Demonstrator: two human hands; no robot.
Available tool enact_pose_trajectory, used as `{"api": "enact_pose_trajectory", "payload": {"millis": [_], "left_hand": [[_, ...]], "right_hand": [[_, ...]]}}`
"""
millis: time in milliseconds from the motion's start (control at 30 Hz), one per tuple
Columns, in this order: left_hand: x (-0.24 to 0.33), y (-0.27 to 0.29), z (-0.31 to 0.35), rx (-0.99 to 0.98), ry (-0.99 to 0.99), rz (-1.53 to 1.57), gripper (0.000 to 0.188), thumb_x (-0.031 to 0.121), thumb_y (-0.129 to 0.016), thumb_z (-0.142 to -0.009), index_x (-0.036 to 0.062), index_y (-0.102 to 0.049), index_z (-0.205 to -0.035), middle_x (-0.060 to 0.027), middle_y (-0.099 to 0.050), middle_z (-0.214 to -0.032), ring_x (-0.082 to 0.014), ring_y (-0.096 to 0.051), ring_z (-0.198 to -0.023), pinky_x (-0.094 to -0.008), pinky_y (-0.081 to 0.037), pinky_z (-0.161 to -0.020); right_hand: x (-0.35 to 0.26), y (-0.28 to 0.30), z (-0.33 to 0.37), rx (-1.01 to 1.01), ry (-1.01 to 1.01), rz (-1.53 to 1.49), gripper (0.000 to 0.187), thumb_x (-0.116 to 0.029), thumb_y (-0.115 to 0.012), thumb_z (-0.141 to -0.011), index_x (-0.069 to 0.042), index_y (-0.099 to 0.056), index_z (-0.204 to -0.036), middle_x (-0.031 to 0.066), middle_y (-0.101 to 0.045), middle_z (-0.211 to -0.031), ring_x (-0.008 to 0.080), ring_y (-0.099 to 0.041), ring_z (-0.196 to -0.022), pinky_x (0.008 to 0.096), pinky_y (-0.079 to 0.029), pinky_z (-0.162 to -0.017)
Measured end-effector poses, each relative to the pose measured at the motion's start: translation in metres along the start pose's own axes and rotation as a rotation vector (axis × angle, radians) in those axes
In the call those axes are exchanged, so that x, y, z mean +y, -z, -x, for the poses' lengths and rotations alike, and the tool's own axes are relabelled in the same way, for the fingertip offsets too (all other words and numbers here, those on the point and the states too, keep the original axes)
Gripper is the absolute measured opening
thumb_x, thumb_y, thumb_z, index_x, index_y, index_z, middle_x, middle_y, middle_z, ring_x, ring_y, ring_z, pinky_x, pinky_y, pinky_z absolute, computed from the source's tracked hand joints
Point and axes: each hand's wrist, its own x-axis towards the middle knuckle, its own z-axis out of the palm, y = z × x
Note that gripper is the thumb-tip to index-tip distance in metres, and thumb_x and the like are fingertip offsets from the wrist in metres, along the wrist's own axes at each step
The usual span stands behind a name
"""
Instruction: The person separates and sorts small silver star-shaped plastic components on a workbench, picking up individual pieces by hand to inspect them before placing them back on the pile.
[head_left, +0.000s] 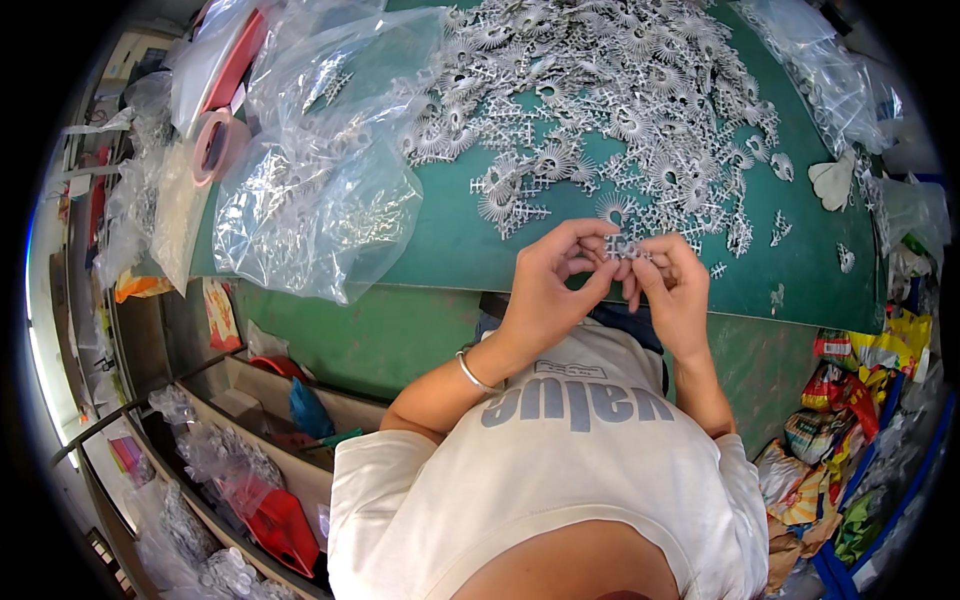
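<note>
Close together at the table's near edge, my left hand [556,282] and my right hand [676,292] pinch one small grey branched plastic piece [622,246] between their fingertips. Its toothed, cross-like arms stick up past my fingers, which hide its lower part. Just beyond lies a big heap of similar grey pieces [640,120], some fan-shaped with a round hole, others like short spiky sprigs. A few loose pieces [780,228] lie apart to the right of my right hand.
Clear plastic bags [310,200] cover the left of the green table [440,262], beside a roll of tape [218,146]. More plastic film [815,70] lies at the far right. Left below stand bins with a red scoop [280,530]; colourful packets [835,420] are piled at the right.
</note>
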Motion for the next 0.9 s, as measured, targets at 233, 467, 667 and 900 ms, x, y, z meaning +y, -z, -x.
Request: {"api": "enact_pose_trajectory", "payload": {"millis": [233, 467, 667, 900], "left_hand": [[0.012, 0.006, -0.006, 0.043, -0.142, -0.247, 0.009, -0.008, -0.060, -0.075, -0.0067, -0.062, -0.084, -0.0073, -0.058, -0.086, -0.0130, -0.060, -0.077, -0.0233, -0.053, -0.069], [0.015, 0.008, -0.009, -0.018, -0.017, -0.033, 0.011, -0.008, -0.060, -0.077, -0.0079, -0.061, -0.088, -0.0099, -0.058, -0.087, -0.0137, -0.060, -0.076, -0.0238, -0.054, -0.068], [0.015, 0.012, -0.010, -0.042, 0.168, 0.084, 0.009, -0.007, -0.058, -0.080, -0.0099, -0.060, -0.088, -0.0087, -0.057, -0.089, -0.0134, -0.060, -0.079, -0.0237, -0.054, -0.071], [0.010, 0.010, -0.007, 0.029, 0.057, 0.057, 0.011, -0.005, -0.058, -0.081, -0.0099, -0.059, -0.091, -0.0091, -0.059, -0.086, -0.0130, -0.060, -0.080, -0.0250, -0.054, -0.073]], "right_hand": [[-0.006, 0.011, -0.001, -0.068, 0.134, 0.282, 0.008, 0.003, -0.053, -0.083, 0.004, -0.056, -0.090, 0.0093, -0.061, -0.077, 0.0083, -0.053, -0.059, 0.0197, -0.043, -0.050], [-0.015, 0.010, -0.016, -0.059, 0.652, 0.569, 0.015, 0.010, -0.062, -0.070, 0.004, -0.059, -0.084, 0.0143, -0.060, -0.076, 0.0261, -0.057, -0.065, 0.0292, -0.046, -0.056], [-0.020, 0.022, -0.013, -0.093, -0.218, -0.138, 0.016, 0.011, -0.062, -0.066, 0.005, -0.062, -0.082, 0.0162, -0.061, -0.080, 0.0278, -0.060, -0.067, 0.0301, -0.048, -0.058], [-0.017, 0.014, -0.024, -0.069, 0.555, 0.610, 0.010, 0.009, -0.060, -0.076, 0.006, -0.062, -0.086, 0.0097, -0.066, -0.084, 0.0110, -0.062, -0.071, 0.0218, -0.049, -0.062]]}}
